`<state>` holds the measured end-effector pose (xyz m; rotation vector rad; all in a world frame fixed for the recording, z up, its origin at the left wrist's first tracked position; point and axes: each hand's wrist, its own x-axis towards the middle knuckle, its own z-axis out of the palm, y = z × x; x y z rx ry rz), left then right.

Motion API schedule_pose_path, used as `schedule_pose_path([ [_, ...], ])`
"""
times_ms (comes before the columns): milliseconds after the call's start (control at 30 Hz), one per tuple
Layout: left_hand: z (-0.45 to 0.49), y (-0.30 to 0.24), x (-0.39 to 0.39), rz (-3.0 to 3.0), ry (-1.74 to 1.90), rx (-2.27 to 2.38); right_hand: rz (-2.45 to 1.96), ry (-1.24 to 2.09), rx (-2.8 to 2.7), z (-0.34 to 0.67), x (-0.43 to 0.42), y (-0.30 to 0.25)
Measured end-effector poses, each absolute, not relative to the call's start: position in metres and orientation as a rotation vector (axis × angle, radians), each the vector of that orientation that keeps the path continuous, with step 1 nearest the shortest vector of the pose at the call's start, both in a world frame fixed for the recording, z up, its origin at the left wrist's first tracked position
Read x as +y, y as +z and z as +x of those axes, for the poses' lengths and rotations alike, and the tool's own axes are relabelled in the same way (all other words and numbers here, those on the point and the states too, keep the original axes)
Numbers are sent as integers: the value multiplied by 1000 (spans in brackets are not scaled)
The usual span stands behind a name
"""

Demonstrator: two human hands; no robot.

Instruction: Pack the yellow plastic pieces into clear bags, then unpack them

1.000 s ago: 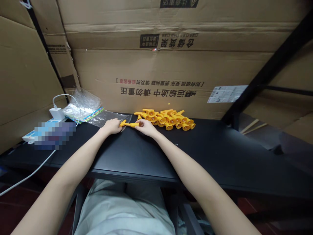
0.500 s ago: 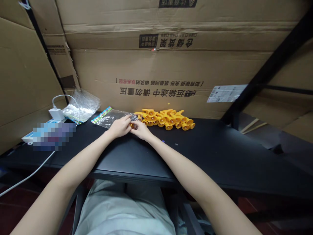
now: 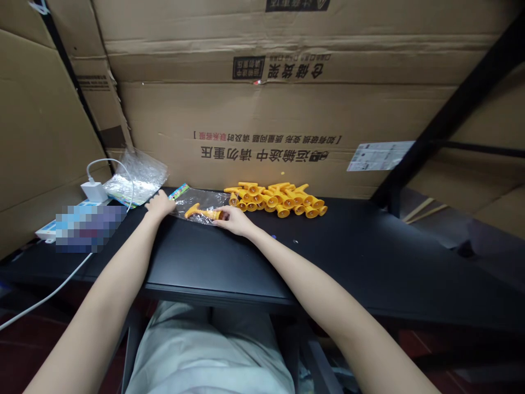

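One yellow toy horn (image 3: 203,214), with a T-shaped end to the left and a flared mouth to the right, lies in or on a clear plastic bag (image 3: 205,198). I cannot tell how far inside it is. At the flared mouth, my right hand (image 3: 237,221) is closed around the horn's end and the bag's right side. My left hand (image 3: 161,206) grips the left end of the bag, by its colourful header strip (image 3: 179,191), with fingertips partly hidden. Just beyond my right hand lies a pile of similar yellow horns (image 3: 283,200).
More clear bags (image 3: 137,178) lie at the back left, beside a white charger (image 3: 95,191) with a cable and a blurred-out object (image 3: 91,229). A cardboard wall (image 3: 266,109) closes off the back of the black table (image 3: 348,262). A dark metal post (image 3: 451,109) slants on the right.
My left hand has moved left, from beside my right hand to the bag's header end. The toy horn, hidden by the hands before, now shows at the bag. My right hand has barely moved.
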<state>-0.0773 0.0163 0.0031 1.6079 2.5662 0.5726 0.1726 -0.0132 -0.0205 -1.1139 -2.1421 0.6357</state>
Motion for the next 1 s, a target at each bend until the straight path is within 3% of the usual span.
schedule_pose_path([
  [133, -95, -5, 27, 1596, 824, 2334, -1046, 520, -2106, 172, -13, -19],
  [400, -85, 8, 30, 1360, 1721, 1513, -802, 175, -2047, 174, -22, -1],
  [733, -65, 12, 15, 1461, 1303, 1264, -839, 160, -2050, 188, 1, -10],
  [1000, -60, 13, 11, 1381, 1264, 1193, -896, 405, -2059, 185, -3, -11],
])
